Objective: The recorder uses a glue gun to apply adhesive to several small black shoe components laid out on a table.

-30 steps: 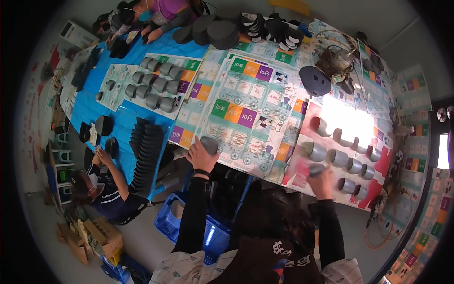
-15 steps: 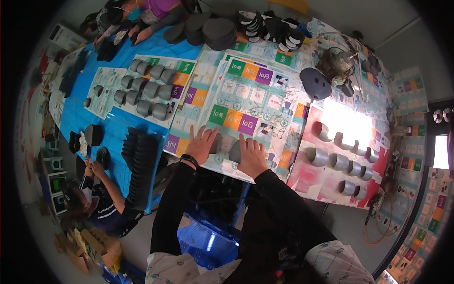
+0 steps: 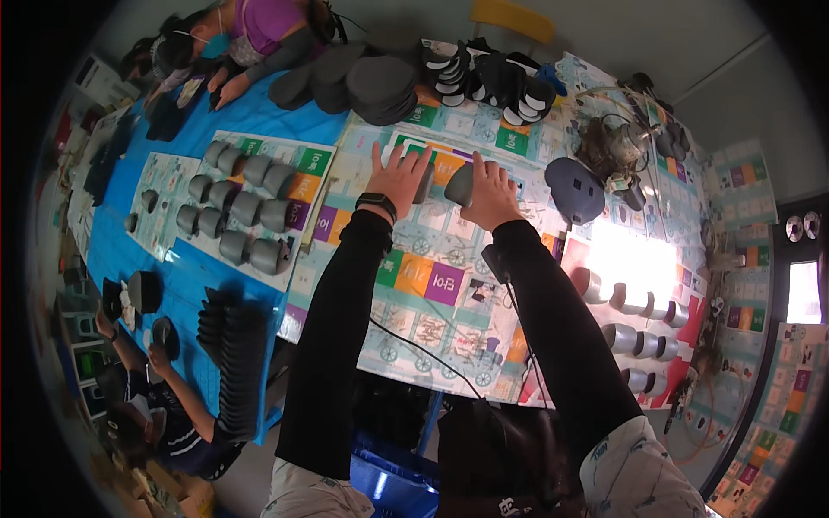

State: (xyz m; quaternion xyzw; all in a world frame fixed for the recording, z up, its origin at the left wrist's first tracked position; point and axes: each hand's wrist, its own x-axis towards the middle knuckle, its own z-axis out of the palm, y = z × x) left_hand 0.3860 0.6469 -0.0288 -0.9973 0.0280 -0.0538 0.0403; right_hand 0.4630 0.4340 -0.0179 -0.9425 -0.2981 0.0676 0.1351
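Your hands and both pieces are now at the far end of the printed sheet (image 3: 419, 326). Your left hand (image 3: 399, 183) touches one grey cup (image 3: 423, 185), your right hand (image 3: 493, 197) a second grey cup (image 3: 460, 185), just apart; grip cannot be confirmed.

Two small grey, curved pieces were side by side, with a gap between them.
The left piece (image 3: 423, 185) was dark and partly hidden by the left hand (image 3: 399, 184), which touched it. The right piece (image 3: 460, 185) looked smooth, with its round end toward the gap, against the right hand (image 3: 493, 197). Both were over the far part of the printed sheets (image 3: 427, 332).
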